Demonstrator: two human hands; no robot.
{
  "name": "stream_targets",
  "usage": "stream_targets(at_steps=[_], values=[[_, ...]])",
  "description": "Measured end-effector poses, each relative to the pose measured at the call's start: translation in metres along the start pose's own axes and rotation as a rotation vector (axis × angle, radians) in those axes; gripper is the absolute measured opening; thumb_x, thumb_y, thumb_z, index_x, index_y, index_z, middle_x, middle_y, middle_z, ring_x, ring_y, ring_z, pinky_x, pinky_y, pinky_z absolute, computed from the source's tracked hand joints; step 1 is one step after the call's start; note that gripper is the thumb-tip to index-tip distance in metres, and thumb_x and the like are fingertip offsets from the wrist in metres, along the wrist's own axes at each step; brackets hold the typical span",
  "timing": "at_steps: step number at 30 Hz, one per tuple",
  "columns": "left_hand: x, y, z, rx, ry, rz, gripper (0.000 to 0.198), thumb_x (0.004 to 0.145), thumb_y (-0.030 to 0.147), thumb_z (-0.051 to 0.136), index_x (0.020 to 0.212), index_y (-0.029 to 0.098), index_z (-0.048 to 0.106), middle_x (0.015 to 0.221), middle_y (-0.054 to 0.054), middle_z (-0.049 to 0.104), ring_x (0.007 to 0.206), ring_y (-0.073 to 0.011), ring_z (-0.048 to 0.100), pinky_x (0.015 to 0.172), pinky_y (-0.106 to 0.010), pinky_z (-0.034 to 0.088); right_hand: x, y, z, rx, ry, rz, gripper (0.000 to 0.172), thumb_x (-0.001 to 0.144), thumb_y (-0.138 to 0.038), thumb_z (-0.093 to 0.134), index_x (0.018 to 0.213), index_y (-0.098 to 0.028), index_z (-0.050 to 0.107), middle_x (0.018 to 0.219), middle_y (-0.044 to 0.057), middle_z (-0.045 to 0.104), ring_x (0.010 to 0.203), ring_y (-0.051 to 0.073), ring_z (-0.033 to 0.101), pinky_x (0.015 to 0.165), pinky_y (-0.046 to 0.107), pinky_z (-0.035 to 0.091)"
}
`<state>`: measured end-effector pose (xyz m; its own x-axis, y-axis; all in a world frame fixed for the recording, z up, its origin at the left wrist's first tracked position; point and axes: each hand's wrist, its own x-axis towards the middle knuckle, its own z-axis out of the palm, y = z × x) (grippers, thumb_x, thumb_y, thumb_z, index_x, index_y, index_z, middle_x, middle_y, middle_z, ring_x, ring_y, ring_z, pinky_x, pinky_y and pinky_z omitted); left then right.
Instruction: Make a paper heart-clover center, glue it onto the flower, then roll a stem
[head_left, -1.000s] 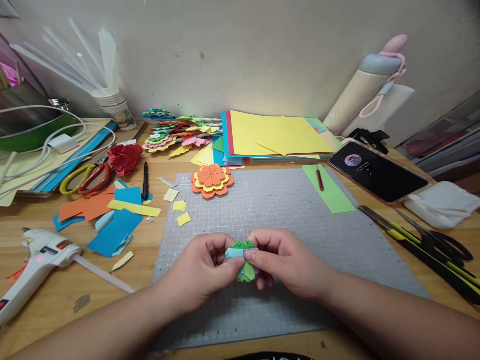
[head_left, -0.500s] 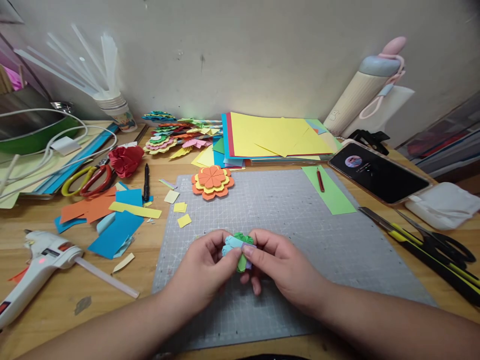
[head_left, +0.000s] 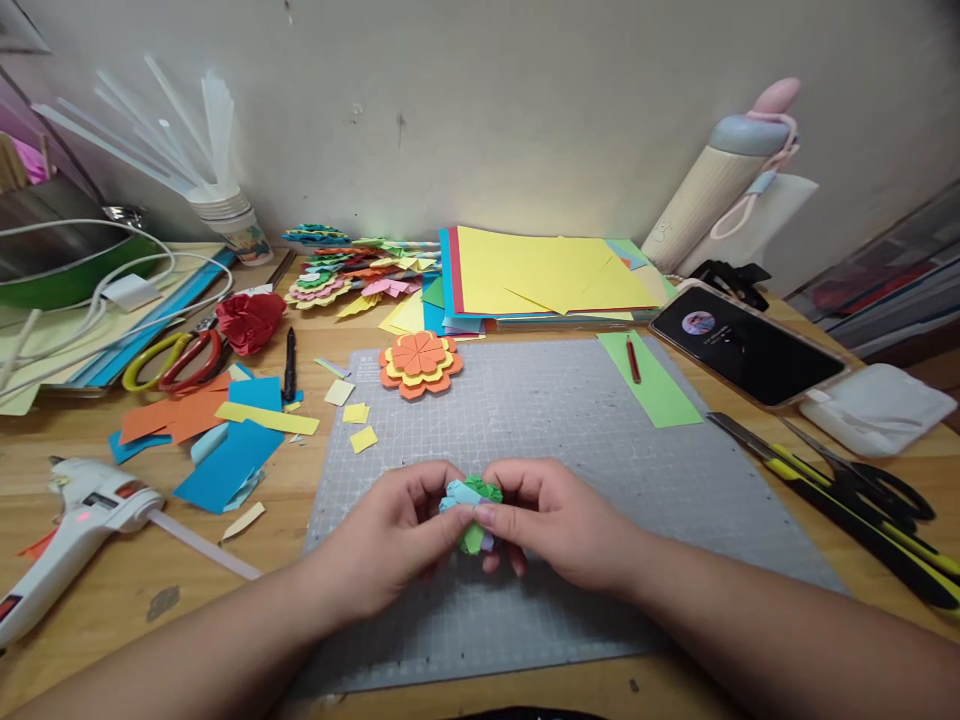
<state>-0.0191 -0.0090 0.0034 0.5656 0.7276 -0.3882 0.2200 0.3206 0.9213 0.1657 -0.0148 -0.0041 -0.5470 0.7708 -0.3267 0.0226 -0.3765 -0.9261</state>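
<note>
Both hands pinch one small paper flower (head_left: 471, 492) with light blue, green and purple petals, held over the grey cutting mat (head_left: 570, 420). My left hand (head_left: 409, 530) grips its left side, thumb on top and fingers behind. On the other side my right hand (head_left: 551, 520) presses its thumb near the flower's middle, close to the left thumb. The hands cover part of the petals. Beyond them on the mat lies a layered orange and yellow paper flower (head_left: 421, 364). Small yellow paper squares (head_left: 363, 439) are at the mat's left.
A glue gun (head_left: 90, 520) lies at left near paper scraps (head_left: 232, 465) and scissors (head_left: 180, 362). A green strip (head_left: 660, 390) bears a short red pencil (head_left: 634, 358). At right are a phone (head_left: 750, 345), a utility knife (head_left: 832, 500) and black scissors (head_left: 877, 480). Paper sheets (head_left: 555, 265) are stacked behind.
The thumbs have shifted slightly closer together on the flower, and both hands sit a little lower. The view has moved slightly; the other things lie as before.
</note>
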Motion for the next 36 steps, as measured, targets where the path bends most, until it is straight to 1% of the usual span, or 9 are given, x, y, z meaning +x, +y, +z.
stream_targets(at_steps=[7,10,13,15,18,25,31,33,36], values=[[0.001,0.01,-0.006,0.162,0.012,-0.064,0.03,0.08,0.045,0.063,0.075,0.016,0.058,0.06,0.004,0.054,0.051,-0.0081,0.041,0.048,-0.022,0.032,-0.003,-0.011,-0.001,-0.103,-0.007,0.093,0.026,0.08,-0.039,0.066,0.073,-0.017,0.054,0.064,-0.002,0.058,0.054,0.009,0.058,0.043,0.018,0.041],[0.0,0.015,-0.005,0.087,-0.007,-0.101,0.03,0.075,0.044,0.069,0.073,0.015,0.06,0.067,0.0,0.061,0.056,-0.0085,0.044,0.053,-0.022,0.032,-0.005,-0.017,-0.002,-0.079,-0.059,0.187,0.019,0.083,-0.028,0.062,0.07,-0.016,0.055,0.065,-0.002,0.06,0.051,0.007,0.057,0.047,0.018,0.042],[-0.004,0.02,-0.001,0.017,0.021,-0.192,0.032,0.07,0.043,0.072,0.07,0.014,0.059,0.061,0.003,0.056,0.049,-0.0059,0.034,0.047,-0.022,0.022,-0.006,-0.019,-0.003,-0.03,-0.094,0.209,0.017,0.082,-0.027,0.061,0.071,-0.015,0.058,0.069,0.0,0.063,0.051,0.006,0.058,0.052,0.019,0.044],[-0.007,0.023,0.003,-0.026,0.049,-0.254,0.034,0.068,0.045,0.072,0.069,0.015,0.056,0.054,0.007,0.047,0.045,-0.0048,0.023,0.044,-0.023,0.013,-0.008,-0.018,-0.004,0.001,-0.102,0.183,0.018,0.079,-0.03,0.063,0.072,-0.015,0.059,0.069,0.0,0.063,0.052,0.007,0.058,0.055,0.021,0.046],[-0.009,0.025,0.011,-0.095,0.044,-0.278,0.036,0.067,0.047,0.072,0.069,0.017,0.052,0.05,0.009,0.04,0.044,-0.0051,0.018,0.044,-0.024,0.01,-0.013,-0.016,-0.007,0.013,-0.096,0.135,0.02,0.074,-0.034,0.066,0.07,-0.015,0.06,0.066,0.0,0.062,0.053,0.009,0.058,0.058,0.024,0.047],[-0.001,0.024,0.032,0.01,0.185,-0.196,0.029,0.069,0.041,0.069,0.07,0.017,0.054,0.057,0.007,0.046,0.048,-0.0062,0.025,0.046,-0.023,0.016,-0.022,-0.004,-0.015,-0.069,0.002,-0.048,0.021,0.079,-0.035,0.063,0.07,-0.016,0.061,0.062,-0.001,0.059,0.056,0.01,0.054,0.058,0.024,0.043],[-0.002,0.024,0.04,0.081,0.199,-0.148,0.031,0.075,0.048,0.062,0.077,0.018,0.055,0.057,0.007,0.045,0.048,-0.0082,0.028,0.047,-0.023,0.021,-0.025,0.005,-0.02,-0.013,0.003,-0.13,0.025,0.08,-0.036,0.063,0.066,-0.016,0.059,0.062,-0.001,0.057,0.06,0.011,0.053,0.061,0.026,0.044],[-0.005,0.024,0.028,0.235,0.304,-0.08,0.03,0.078,0.049,0.057,0.085,0.02,0.058,0.061,0.005,0.049,0.052,-0.011,0.037,0.05,-0.024,0.028,-0.025,0.006,-0.022,0.028,0.038,-0.125,0.024,0.08,-0.037,0.063,0.068,-0.016,0.06,0.063,-0.001,0.058,0.06,0.011,0.054,0.062,0.026,0.045],[-0.01,0.022,-0.008,0.666,0.675,-0.039,0.021,0.079,0.041,0.056,0.082,0.021,0.061,0.076,-0.001,0.06,0.067,-0.0174,0.051,0.062,-0.029,0.037,-0.024,0.007,-0.025,0.08,0.095,-0.098,0.024,0.081,-0.038,0.063,0.07,-0.016,0.061,0.065,-0.002,0.058,0.059,0.011,0.055,0.063,0.026,0.044]])
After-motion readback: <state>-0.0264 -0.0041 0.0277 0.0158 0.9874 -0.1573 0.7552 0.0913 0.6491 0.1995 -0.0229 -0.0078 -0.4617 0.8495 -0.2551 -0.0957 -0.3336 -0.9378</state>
